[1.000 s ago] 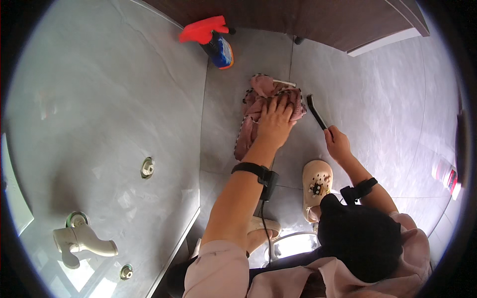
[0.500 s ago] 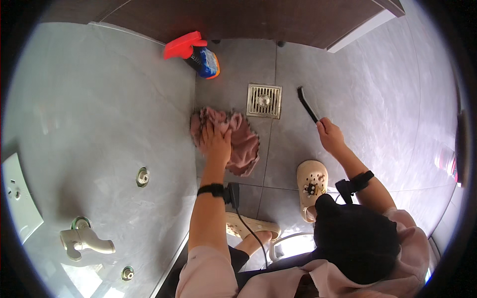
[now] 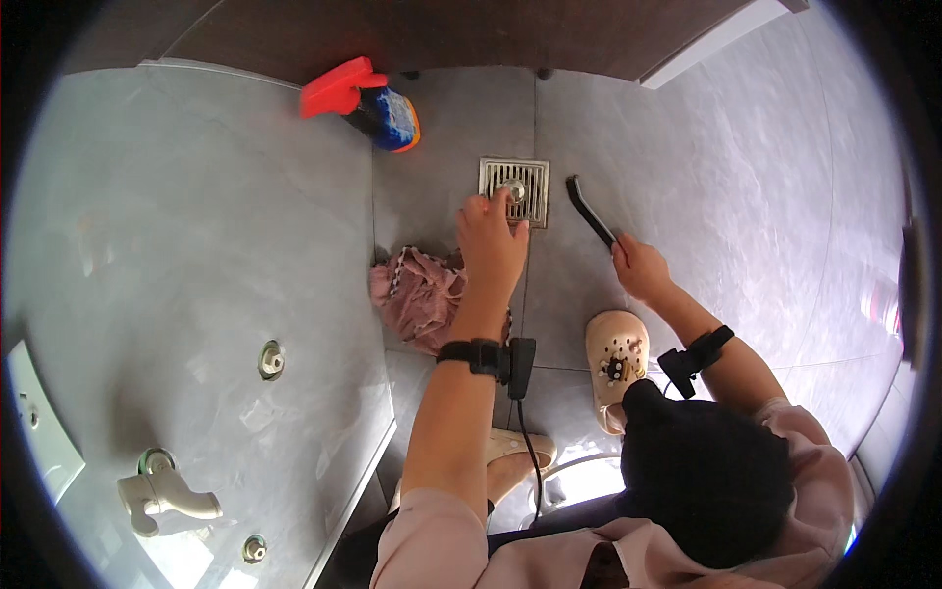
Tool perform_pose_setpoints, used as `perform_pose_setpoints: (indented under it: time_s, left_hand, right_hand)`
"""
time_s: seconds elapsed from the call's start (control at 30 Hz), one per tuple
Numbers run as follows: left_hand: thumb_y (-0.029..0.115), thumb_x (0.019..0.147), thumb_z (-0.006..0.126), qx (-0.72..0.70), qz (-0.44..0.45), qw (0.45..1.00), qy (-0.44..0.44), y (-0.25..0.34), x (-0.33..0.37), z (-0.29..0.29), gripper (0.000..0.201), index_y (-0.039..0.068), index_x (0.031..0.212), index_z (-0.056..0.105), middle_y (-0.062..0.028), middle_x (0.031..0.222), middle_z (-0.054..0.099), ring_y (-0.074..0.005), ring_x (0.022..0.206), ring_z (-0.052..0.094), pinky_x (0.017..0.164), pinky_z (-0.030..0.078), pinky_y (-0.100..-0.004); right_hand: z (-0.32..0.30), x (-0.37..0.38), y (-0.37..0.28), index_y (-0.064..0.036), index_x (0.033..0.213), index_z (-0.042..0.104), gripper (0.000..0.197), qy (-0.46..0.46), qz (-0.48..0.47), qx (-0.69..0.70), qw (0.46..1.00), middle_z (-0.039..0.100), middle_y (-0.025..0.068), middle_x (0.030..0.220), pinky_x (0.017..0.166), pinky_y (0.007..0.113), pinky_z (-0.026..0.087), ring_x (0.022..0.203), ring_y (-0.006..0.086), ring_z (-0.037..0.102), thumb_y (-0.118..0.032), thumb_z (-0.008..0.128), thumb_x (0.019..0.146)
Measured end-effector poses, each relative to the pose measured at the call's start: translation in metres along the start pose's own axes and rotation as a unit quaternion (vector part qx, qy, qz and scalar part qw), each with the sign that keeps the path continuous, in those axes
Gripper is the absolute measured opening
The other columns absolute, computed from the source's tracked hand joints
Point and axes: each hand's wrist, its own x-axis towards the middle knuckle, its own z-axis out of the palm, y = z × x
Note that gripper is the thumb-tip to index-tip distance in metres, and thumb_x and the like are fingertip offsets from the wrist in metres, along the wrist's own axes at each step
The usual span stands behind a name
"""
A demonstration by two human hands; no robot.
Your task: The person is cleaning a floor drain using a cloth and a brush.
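Note:
My left hand (image 3: pixel 490 236) reaches over the square metal floor drain (image 3: pixel 539 218), its index fingertip at the round knob in the middle and its thumb apart by the lower edge. It holds nothing that I can see. Below that hand and partly behind its wrist lies a crumpled pink cloth (image 3: pixel 417 299) with a checked edge. To the right, my right hand (image 3: pixel 642 270) is closed around the handle of a long, narrow black brush (image 3: pixel 589 210). The brush's bent tip points up and left, just right of the drain.
A spray bottle (image 3: pixel 395 120) with a red trigger head lies near the dark cabinet (image 3: pixel 442 34). A pale tap (image 3: pixel 177 493) and capped pipe outlets (image 3: pixel 272 360) project from the left wall. My beige clog (image 3: pixel 616 344) stands below the right hand.
My left hand has let go of the cloth and moved up and right to the drain. The cloth lies more bunched and slightly lower. My right hand still grips the brush, its tip nearer the drain.

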Motion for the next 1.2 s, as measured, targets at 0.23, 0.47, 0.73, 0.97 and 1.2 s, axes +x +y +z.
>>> perform_pose_setpoints:
  time_s: [0.23, 0.47, 0.73, 0.97, 1.2]
  left_hand:
    - [0.016, 0.06, 0.073, 0.014, 0.028, 0.999, 0.013, -0.005, 0.019, 0.01, 0.05, 0.017, 0.104, 0.051, -0.0065, 0.095, 0.043, -0.0275, 0.092, 0.045, 0.077, 0.039, -0.0393]
    - [0.016, 0.063, 0.071, 0.061, 0.019, 0.997, -0.048, 0.003, 0.032, -0.001, 0.041, 0.016, 0.099, 0.052, -0.0076, 0.102, 0.045, -0.0288, 0.1, 0.043, 0.083, 0.037, -0.0435]
    - [0.02, 0.064, 0.071, 0.073, -0.007, 0.991, -0.114, 0.008, 0.038, -0.009, 0.039, 0.016, 0.098, 0.053, -0.008, 0.107, 0.043, -0.0278, 0.104, 0.042, 0.084, 0.037, -0.0434]
    - [0.019, 0.062, 0.072, 0.054, -0.023, 0.994, -0.094, 0.012, 0.043, -0.007, 0.049, 0.016, 0.107, 0.051, -0.0093, 0.108, 0.043, -0.0289, 0.104, 0.042, 0.087, 0.037, -0.0419]
    - [0.018, 0.063, 0.069, 0.038, -0.023, 0.998, -0.046, 0.001, 0.038, 0.004, 0.046, 0.014, 0.105, 0.053, -0.0089, 0.102, 0.046, -0.0275, 0.099, 0.046, 0.08, 0.04, -0.0399]
  right_hand:
    - [0.001, 0.0, 0.005, -0.007, 0.083, 0.046, 0.02, 0.018, -0.017, 0.027, 0.999, 0.055, 0.0205, 0.068, 0.06, 0.05, 0.042, 0.067, 0.0405, 0.053, -0.026, 0.041, 0.085]
    - [0.001, 0.0, 0.004, -0.0067, 0.082, 0.045, 0.02, 0.019, -0.017, 0.015, 1.0, 0.054, 0.0202, 0.066, 0.06, 0.049, 0.041, 0.066, 0.0406, 0.053, -0.026, 0.04, 0.085]
    - [0.001, -0.001, 0.003, -0.0067, 0.082, 0.045, 0.02, 0.023, -0.018, 0.01, 1.0, 0.054, 0.0199, 0.065, 0.059, 0.049, 0.041, 0.065, 0.0404, 0.053, -0.026, 0.041, 0.085]
    - [0.0, -0.001, 0.002, -0.0072, 0.083, 0.046, 0.02, 0.02, -0.01, 0.012, 1.0, 0.054, 0.0195, 0.065, 0.059, 0.049, 0.042, 0.065, 0.0402, 0.053, -0.026, 0.041, 0.085]
    - [-0.002, -0.001, 0.001, -0.0071, 0.082, 0.046, 0.02, 0.007, -0.01, 0.021, 1.0, 0.055, 0.0189, 0.065, 0.059, 0.049, 0.042, 0.065, 0.0398, 0.053, -0.026, 0.04, 0.084]
